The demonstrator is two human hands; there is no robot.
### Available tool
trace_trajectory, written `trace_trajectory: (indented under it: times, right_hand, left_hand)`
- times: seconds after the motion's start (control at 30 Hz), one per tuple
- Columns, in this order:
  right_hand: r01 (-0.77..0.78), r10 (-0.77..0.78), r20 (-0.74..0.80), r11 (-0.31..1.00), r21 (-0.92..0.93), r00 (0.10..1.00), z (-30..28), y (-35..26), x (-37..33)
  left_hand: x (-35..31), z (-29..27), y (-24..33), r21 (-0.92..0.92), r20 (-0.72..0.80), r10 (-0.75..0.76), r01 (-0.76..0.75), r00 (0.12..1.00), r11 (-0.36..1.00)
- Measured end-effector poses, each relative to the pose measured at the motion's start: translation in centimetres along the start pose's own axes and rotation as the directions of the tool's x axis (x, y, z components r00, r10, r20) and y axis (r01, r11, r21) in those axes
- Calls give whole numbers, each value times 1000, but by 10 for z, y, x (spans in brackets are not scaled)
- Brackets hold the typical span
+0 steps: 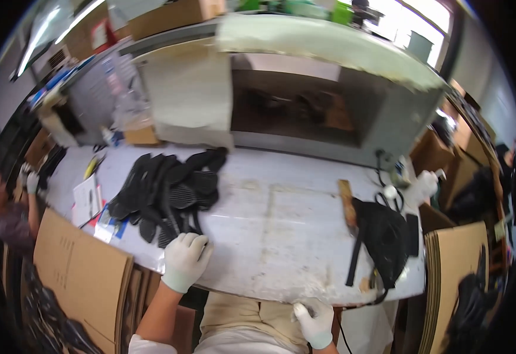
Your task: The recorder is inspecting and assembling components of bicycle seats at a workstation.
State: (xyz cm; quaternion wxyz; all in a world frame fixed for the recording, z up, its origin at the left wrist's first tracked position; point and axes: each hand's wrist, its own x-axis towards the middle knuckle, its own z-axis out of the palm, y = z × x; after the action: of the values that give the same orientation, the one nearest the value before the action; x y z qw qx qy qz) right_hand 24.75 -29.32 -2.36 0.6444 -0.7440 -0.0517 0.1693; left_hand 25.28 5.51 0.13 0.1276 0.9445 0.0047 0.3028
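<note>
My left hand, in a white glove, is at the near edge of a heap of black fabric-like pieces. Its fingers are curled against the lowest pieces, and what they grip is hidden. Many pieces have rounded ends, and some show a ribbed surface. Lower right, by the front edge of the white table, my right hand is also gloved. Its fingers are bent and drawn together; anything between them is too blurred to name. A shiny, clear patch lies on the table edge just above that hand.
On the table's right are a black cloth item with straps, a wooden strip and a white bottle. Papers lie left. A grey shelf unit stands behind. Cardboard stacks flank me. Another person works far left.
</note>
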Motion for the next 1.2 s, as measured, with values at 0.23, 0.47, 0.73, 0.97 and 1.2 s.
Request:
trace_trajectory:
  times: [0.23, 0.47, 0.73, 0.97, 1.2]
  right_hand:
    - [53, -33, 115, 982, -178, 993, 36, 6, 16]
    - [121, -89, 151, 967, -224, 985, 48, 3, 26]
    - [77, -46, 200, 985, -152, 979, 51, -8, 40]
    - [16, 2, 271, 998, -61, 962, 63, -19, 44]
    - [-302, -84, 446, 623, 721, 891, 65, -65, 61]
  left_hand:
    - [6, -14, -38, -4, -199, -235, 239, 951, 971]
    - [65, -29, -116, 338, -140, -654, 657, 743, 674]
    - [49, -23, -141, 213, 15, -678, 660, 735, 720]
    - [50, -35, -119, -25, -431, -351, 378, 832, 926]
    - [20, -58, 65, -66, 190, 80, -69, 978, 995]
